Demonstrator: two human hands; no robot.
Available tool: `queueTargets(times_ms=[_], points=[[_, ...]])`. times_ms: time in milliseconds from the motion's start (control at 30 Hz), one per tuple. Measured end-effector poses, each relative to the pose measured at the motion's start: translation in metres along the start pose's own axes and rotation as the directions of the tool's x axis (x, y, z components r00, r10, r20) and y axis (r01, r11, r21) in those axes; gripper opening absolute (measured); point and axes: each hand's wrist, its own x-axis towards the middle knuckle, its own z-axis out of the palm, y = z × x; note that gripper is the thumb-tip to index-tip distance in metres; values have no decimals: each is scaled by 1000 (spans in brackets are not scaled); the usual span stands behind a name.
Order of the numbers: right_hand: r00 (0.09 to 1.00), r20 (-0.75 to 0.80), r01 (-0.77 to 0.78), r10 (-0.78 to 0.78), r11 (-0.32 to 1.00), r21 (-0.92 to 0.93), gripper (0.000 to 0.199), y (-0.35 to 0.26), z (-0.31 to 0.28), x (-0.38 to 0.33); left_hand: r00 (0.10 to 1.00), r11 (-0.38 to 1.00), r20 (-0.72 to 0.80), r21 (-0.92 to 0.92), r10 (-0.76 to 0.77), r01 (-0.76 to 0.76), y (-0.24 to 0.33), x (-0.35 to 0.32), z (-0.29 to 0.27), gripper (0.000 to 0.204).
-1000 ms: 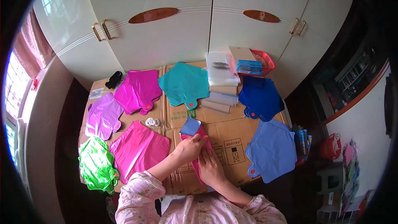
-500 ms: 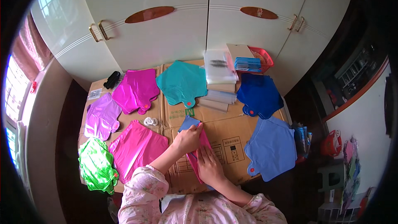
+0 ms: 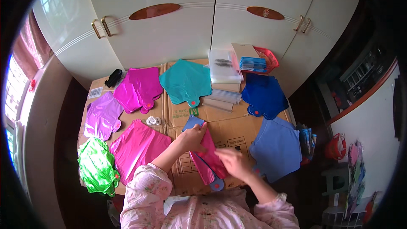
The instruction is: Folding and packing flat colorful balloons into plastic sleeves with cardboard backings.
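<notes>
A bright pink foil balloon, flat and folded to a narrow strip, lies on the cardboard in front of me with blue foil along it. The blue foil shows at its far end, and a rounded blue tab with a red dot sticks out at the near end. My left hand is closed on the strip's upper part. Beside the strip's right edge, my right hand is open, fingers stretched toward it and slightly blurred; whether they touch it I cannot tell.
Flat foil stacks ring the cardboard: green, pink, lilac, magenta, teal, dark blue and light blue. Clear bags and a red basket stand behind. White rolls lie left.
My right hand has lifted off the pink strip and moved right. The strip now looks wider, and its blue tab shows at the near end. My left hand stays on it.
</notes>
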Motion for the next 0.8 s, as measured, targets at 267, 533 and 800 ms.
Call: queueTargets(times_ms=[267, 533, 800], points=[[992, 2, 117, -124, 923, -367, 24, 42, 8, 55, 1000, 1000, -9, 17, 22, -21, -1, 4, 2, 116], [976, 212, 50, 41, 912, -407, 50, 32, -4, 28, 1000, 999, -15, 37, 22, -22, -1, 1, 4, 117], [958, 281, 73, 66, 887, -457, 65, 20, -13, -1, 1000, 999, 5, 42, 3, -3, 1, 1, 2, 118]])
